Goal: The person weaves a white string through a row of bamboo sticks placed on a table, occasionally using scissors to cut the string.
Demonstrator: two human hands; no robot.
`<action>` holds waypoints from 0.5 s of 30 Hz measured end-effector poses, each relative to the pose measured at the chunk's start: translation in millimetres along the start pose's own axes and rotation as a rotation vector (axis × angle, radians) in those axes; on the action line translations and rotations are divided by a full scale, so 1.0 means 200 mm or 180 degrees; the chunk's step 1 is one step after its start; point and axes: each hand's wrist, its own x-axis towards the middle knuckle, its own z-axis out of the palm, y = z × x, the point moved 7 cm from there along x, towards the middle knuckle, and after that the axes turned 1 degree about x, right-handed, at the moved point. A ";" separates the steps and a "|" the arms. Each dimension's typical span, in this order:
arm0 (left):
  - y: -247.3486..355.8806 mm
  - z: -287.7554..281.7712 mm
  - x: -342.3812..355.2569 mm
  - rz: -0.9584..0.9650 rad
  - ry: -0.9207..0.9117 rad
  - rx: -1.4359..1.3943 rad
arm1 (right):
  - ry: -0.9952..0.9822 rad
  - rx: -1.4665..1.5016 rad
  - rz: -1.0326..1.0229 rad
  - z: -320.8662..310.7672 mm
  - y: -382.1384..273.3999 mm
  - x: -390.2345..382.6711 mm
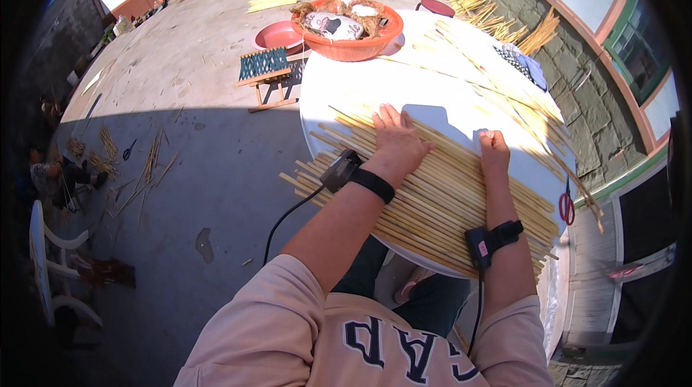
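While the left hand lies palm-down, fingers spread, on the row of pale straw stalks, the right hand is curled near the row's far edge; can't tell if it's pinching anything. Stalks lie side by side across the near part of the round white desk, red-handled scissors at its right rim.

Stalks on table; basin (behind)

Stalks partly hidden beneath left hand; 1 person (far left) blurry
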 end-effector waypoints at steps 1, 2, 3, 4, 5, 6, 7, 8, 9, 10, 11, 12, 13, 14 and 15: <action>0.00 0.00 0.00 -0.0027 -0.0068 -0.0013 | 0.0031 -0.0010 0.0027 0.00 0.02 0.00; 0.00 -0.02 0.00 -0.0034 -0.0053 -0.0014 | 0.0061 -0.0019 0.0054 0.00 0.03 0.01; -0.01 -0.02 -0.01 -0.0030 -0.0110 -0.0072 | 0.0061 -0.0015 0.0044 0.00 0.05 0.01; -0.01 -0.02 -0.01 -0.0025 -0.0167 -0.0129 | 0.0053 -0.0003 0.0003 -0.01 0.06 0.02; -0.01 -0.01 -0.01 -0.0028 -0.0157 -0.0127 | 0.0046 0.0011 -0.0039 -0.01 0.07 0.02; -0.03 -0.02 -0.02 0.0017 0.0054 -0.0230 | 0.0036 0.0020 -0.0042 0.00 0.06 0.02; -0.04 -0.03 -0.02 0.0062 0.0264 -0.0331 | 0.0024 0.0017 -0.0061 0.00 0.04 0.02; -0.05 -0.02 -0.02 0.0050 0.0266 -0.0325 | 0.0013 0.0014 -0.0079 0.01 0.04 0.01; -0.06 -0.03 -0.03 0.0038 0.0178 -0.0397 | 0.0021 0.0016 -0.0084 0.01 0.04 0.02; -0.06 -0.03 -0.03 0.0026 0.0089 -0.0470 | 0.0010 0.0035 -0.0092 0.00 0.06 0.02; -0.06 -0.05 -0.03 0.0033 0.0094 -0.0470 | -0.0002 0.0052 -0.0100 0.00 0.07 0.03; -0.06 -0.05 -0.03 -0.0018 -0.0149 -0.0433 | -0.0005 0.0054 -0.0109 0.00 0.07 0.03; -0.07 -0.04 -0.03 -0.0069 -0.0393 -0.0398 | 0.0007 0.0007 -0.0120 0.00 0.06 0.02; -0.07 -0.03 -0.03 -0.0072 -0.0387 -0.0403 | 0.0020 -0.0043 -0.0131 -0.01 0.06 0.02; -0.07 -0.04 -0.03 -0.0012 -0.0148 -0.0395 | 0.0007 -0.0043 -0.0137 0.00 0.05 0.02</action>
